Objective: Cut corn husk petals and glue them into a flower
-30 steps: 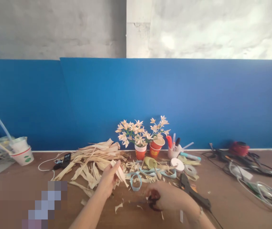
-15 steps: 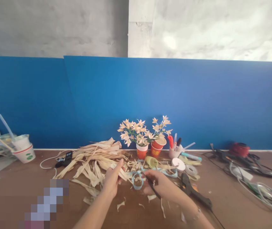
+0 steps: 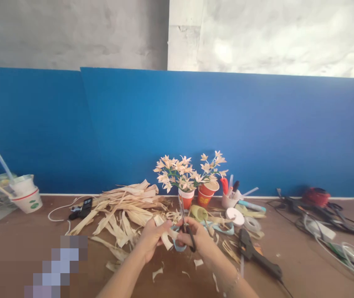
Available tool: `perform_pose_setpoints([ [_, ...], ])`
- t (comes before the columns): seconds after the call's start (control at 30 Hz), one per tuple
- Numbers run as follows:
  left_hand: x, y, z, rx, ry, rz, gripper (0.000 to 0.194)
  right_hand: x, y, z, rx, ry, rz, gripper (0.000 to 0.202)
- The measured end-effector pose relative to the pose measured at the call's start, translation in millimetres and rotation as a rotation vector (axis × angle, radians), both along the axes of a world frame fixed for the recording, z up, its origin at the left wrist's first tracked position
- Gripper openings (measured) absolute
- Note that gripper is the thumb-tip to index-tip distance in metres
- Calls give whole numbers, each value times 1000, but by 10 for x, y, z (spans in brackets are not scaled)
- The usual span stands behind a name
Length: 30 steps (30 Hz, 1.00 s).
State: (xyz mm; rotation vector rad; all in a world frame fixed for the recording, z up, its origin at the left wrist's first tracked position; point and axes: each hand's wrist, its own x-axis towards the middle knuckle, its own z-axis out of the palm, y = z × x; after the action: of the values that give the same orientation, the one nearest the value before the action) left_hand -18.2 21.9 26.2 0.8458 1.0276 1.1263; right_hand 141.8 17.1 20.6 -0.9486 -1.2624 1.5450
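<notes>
Right hand (image 3: 200,241) has moved left and far to meet left hand (image 3: 150,238) compared with a second ago, when the two were apart; scissors (image 3: 192,243) came up with it, blades now pointing far. Head view: left grip closed on a pale husk strip (image 3: 166,239), which sits between the hands over the near middle of the table (image 3: 171,286). Right grip grasping scissors by the handles, thumb right by the strip; can't tell if it's touching. Blue ribbon loop (image 3: 180,248) just under the hands, partly hidden. Husk pile (image 3: 133,203) far left of the hands, flowers (image 3: 180,166) in red cups (image 3: 205,198) on the far side, black glue gun (image 3: 260,260) to the right. Husk scraps (image 3: 157,273) lie near.
</notes>
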Motion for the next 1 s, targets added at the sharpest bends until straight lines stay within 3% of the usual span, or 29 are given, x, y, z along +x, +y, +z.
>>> perform_pose_setpoints([
  [0.1,-27,-5,32,-13,-11,-51,47,72,-8,48,-20,37,37,43],
  [0.23,-38,5,38,-36,1,-31,39,150,-13,89,-102,-90,146,45],
  [0.4,-12,15,34,10,-38,206,36,273,-27,170,-93,-234,262,48],
  [0.6,22,15,0,-49,-122,473,40,153,-110,247,102,-334,419,56],
  [0.7,42,8,-40,-33,-64,520,41,17,-149,186,97,-277,394,58],
  [1.0,156,-79,-129,38,40,590,38,-247,-149,-139,33,-165,122,55],
])
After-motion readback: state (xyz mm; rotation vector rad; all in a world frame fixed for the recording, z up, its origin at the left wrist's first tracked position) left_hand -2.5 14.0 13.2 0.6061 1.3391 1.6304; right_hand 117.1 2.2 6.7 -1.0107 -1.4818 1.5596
